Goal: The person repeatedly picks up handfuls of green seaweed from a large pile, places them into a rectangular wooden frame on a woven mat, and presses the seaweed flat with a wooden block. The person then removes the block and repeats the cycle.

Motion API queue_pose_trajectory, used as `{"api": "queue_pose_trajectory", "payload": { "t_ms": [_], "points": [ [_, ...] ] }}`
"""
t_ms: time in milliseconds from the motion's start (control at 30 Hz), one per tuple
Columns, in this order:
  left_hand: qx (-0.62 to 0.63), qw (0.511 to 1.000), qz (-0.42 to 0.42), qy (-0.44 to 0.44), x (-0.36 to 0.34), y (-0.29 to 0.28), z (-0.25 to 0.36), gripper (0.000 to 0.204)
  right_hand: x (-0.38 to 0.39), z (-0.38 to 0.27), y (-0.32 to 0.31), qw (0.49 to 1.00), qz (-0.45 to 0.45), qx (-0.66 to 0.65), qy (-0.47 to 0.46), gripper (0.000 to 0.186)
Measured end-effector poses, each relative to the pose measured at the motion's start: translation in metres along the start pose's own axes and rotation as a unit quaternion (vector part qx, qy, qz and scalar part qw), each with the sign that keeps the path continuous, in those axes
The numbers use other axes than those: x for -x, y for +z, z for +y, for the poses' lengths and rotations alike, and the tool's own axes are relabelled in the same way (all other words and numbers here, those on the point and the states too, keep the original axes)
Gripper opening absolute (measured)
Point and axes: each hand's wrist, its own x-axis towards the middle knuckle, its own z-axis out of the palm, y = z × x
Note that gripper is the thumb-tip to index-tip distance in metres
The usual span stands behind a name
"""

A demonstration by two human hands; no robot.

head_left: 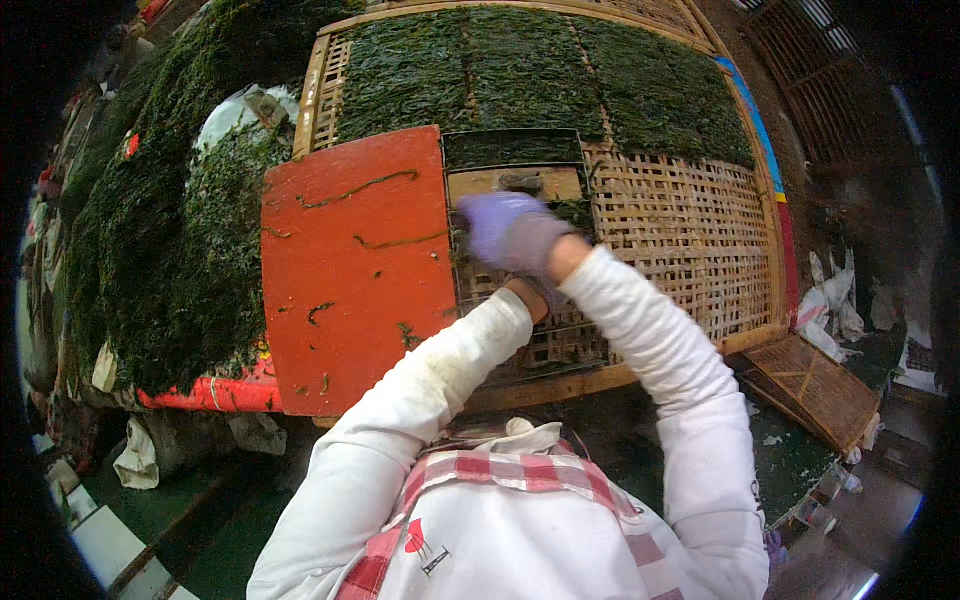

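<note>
My right hand (500,226), in a purple glove with a grey cuff, is smeared by motion, so its fingers cannot be read. It is just below a flat wooden board (563,184) with a dark handle (521,182). Under my right wrist, my left hand (538,290) is mostly hidden, fingers out of sight. Both are over a thin rectangular frame (510,131) lying on a woven bamboo rack (690,235). Dark green, seaweed-like strands (510,150) fill the frame's far end. Left of my hands lies a red-orange board (350,270) with a few strands on it.
Flattened sheets of green strands (530,65) cover the rack's far part. A large heap of the same strands (150,230) stands at the left, with a whitish round thing (243,115) partly buried in it. A smaller rack (815,385) leans at the lower right.
</note>
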Motion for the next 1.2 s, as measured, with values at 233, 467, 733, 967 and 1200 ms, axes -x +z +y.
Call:
{"api": "queue_pose_trajectory", "payload": {
  "t_ms": [233, 467, 733, 967, 1200],
  "points": [
    [0.02, 0.996, 0.056, 0.062, 0.021, -0.016, -0.013, 0.034, -0.034, -0.158, 0.034, 0.918, -0.152, 0.334, -0.149, 0.037],
    [-0.012, 0.998, 0.019, 0.06, 0.022, -0.022, -0.015, 0.038, 0.071, -0.041, 0.014, 0.936, 0.269, 0.078, -0.213, 0.045],
    [-0.017, 0.956, 0.266, 0.126, 0.106, -0.02, -0.079, 0.057, 0.108, 0.087, 0.06, 0.933, 0.122, 0.312, 0.132, 0.068],
    [-0.034, 0.939, 0.341, -0.023, 0.134, -0.005, -0.194, 0.041, 0.085, 0.093, 0.063, 0.931, 0.07, 0.315, 0.174, 0.062],
    [-0.195, 0.945, 0.138, -0.221, 0.22, -0.05, -0.266, 0.056, 0.082, 0.077, 0.061, 0.934, 0.155, 0.295, 0.126, 0.058]
  ]
}}
